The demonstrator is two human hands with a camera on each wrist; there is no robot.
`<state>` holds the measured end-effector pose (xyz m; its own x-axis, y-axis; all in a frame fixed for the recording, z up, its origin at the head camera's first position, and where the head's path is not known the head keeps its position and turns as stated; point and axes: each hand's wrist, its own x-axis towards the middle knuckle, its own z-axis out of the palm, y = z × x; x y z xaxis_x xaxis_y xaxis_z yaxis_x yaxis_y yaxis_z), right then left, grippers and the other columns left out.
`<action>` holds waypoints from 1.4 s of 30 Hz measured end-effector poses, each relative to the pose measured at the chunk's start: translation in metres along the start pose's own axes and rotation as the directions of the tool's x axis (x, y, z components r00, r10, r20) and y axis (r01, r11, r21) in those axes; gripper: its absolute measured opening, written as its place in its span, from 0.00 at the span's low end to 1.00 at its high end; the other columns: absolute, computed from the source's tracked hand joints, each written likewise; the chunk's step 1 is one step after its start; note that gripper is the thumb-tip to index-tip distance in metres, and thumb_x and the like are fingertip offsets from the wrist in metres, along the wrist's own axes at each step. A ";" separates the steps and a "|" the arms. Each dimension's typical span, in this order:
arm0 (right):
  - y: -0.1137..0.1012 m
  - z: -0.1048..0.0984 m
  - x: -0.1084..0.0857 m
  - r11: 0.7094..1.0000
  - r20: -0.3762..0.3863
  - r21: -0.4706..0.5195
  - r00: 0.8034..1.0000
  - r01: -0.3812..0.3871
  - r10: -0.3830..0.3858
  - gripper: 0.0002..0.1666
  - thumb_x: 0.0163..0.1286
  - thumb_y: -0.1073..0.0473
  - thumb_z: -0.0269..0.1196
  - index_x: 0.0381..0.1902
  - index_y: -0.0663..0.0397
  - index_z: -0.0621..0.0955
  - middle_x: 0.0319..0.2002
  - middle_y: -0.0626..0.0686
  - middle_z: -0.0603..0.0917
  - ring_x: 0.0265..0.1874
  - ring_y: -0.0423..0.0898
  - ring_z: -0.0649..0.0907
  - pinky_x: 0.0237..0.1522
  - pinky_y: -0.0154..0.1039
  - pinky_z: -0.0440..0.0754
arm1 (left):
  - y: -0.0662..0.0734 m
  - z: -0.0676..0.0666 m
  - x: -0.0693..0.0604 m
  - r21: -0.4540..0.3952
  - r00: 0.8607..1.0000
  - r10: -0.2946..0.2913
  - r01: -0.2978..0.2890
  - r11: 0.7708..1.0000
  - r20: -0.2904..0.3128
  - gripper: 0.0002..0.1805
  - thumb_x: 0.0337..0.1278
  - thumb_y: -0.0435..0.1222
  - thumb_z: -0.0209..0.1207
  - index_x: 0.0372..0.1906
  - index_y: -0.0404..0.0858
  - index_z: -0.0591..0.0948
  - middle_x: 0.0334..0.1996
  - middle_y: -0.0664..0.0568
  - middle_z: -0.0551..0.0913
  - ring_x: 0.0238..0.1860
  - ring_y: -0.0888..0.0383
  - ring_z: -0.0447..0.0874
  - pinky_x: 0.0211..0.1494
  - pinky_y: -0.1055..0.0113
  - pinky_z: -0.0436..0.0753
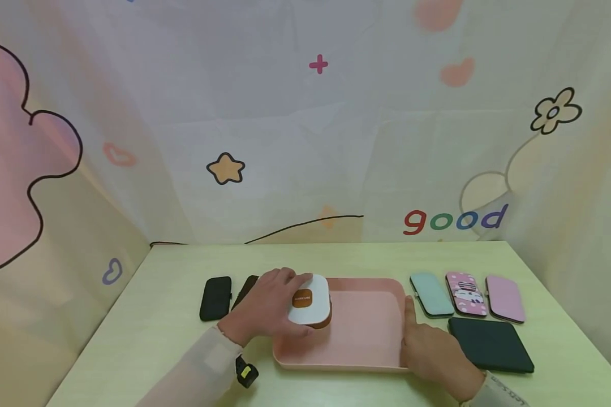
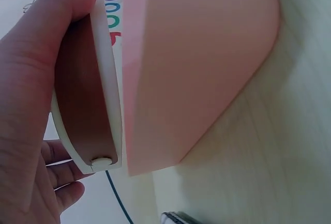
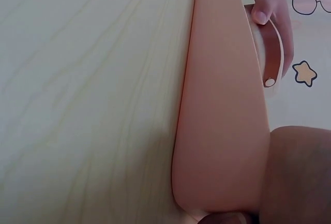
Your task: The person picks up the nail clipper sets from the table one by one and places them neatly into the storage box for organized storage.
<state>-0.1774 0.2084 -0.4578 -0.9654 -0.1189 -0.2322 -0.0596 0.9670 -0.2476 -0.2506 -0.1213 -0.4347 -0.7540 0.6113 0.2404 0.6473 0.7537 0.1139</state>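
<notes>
My left hand (image 1: 272,305) grips a white and brown box (image 1: 323,316) labelled "MANICURE" over the left part of the pink tray (image 1: 366,368). In the left wrist view the thumb and fingers of that hand (image 2: 26,100) lie round the box's brown side (image 2: 85,89), close to the tray's wall (image 2: 181,58). My right hand (image 1: 435,353) holds the tray's right edge, its index finger stretched along the rim. In the right wrist view, part of the right hand (image 3: 297,177) is against the tray wall (image 3: 222,110), and the box (image 3: 271,53) shows beyond it.
Black cases (image 1: 216,298) lie left of the tray, one partly behind my left hand. At the right are a mint case (image 1: 431,294), a patterned pink case (image 1: 465,294), a plain pink case (image 1: 505,298) and a larger black case (image 1: 490,345). A printed curtain (image 1: 295,124) hangs behind.
</notes>
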 end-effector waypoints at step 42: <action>-0.001 0.001 -0.001 1.000 0.011 -0.004 1.000 -0.010 0.010 0.53 0.71 0.57 0.54 0.79 0.66 0.35 0.17 0.50 0.73 0.14 0.46 0.71 0.18 0.41 0.65 | -0.002 0.026 0.013 0.014 0.995 -0.022 0.021 1.000 0.097 0.57 0.35 0.74 0.64 0.73 0.51 0.67 0.55 0.52 0.76 0.58 0.52 0.73 0.67 0.54 0.71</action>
<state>-0.1761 0.2070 -0.4578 -0.9630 -0.1114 -0.2453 -0.0505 0.9690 -0.2417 -0.2646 -0.1090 -0.4574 -0.7755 0.6149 0.1429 0.6297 0.7697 0.1053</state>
